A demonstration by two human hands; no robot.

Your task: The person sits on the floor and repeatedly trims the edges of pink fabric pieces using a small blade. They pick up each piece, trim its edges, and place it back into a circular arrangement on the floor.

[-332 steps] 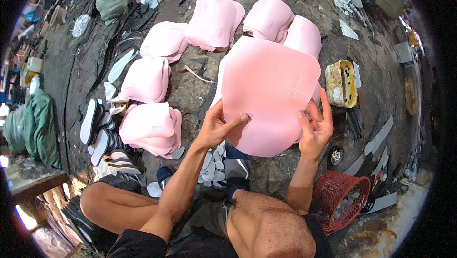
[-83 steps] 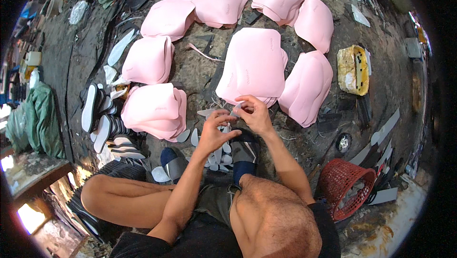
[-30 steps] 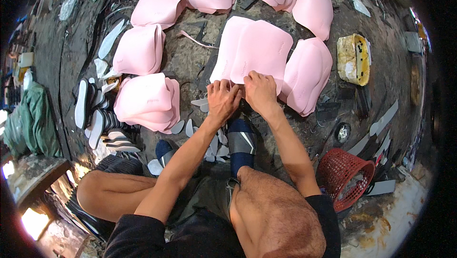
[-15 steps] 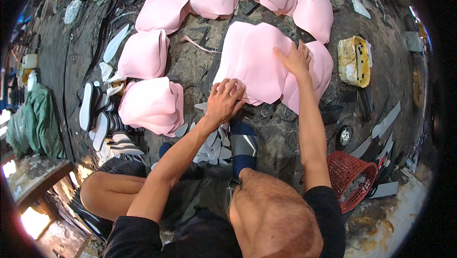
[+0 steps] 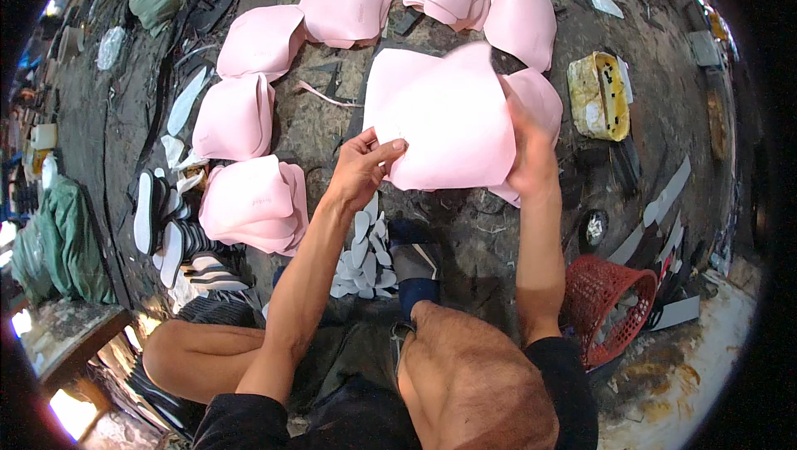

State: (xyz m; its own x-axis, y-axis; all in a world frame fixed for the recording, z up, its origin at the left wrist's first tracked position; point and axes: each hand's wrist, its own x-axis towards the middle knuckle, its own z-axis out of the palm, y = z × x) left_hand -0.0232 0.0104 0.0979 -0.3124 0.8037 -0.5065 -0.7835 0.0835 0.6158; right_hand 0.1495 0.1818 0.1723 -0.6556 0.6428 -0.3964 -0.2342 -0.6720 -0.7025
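A pale pink sheet (image 5: pixel 440 122) with a curved, wavy outline is raised in front of me, tilted up and bright with light. My left hand (image 5: pixel 360 169) pinches its lower left edge, thumb on top. My right hand (image 5: pixel 532 155) is at its right edge, blurred, with the fingers partly behind the sheet. Just behind the right hand lies a pink stack (image 5: pixel 535 95), mostly covered. More pink stacks curve around on the ground: one at near left (image 5: pixel 249 209), one above it (image 5: pixel 234 118), and several along the far side.
Grey-white oval cutouts (image 5: pixel 364 255) lie by my foot. Striped sandals and soles (image 5: pixel 170 226) are piled at left. To the right stand a yellow tub (image 5: pixel 599 101), a red basket (image 5: pixel 602 300) holding scraps, and a small round tin (image 5: pixel 593 227). Grey offcuts (image 5: pixel 668 193) lie beyond.
Both hands have lifted a pink sheet that lay flat on the pile; it now tilts up. My left hand has shifted left to its edge, and the right hand has moved down its right side.
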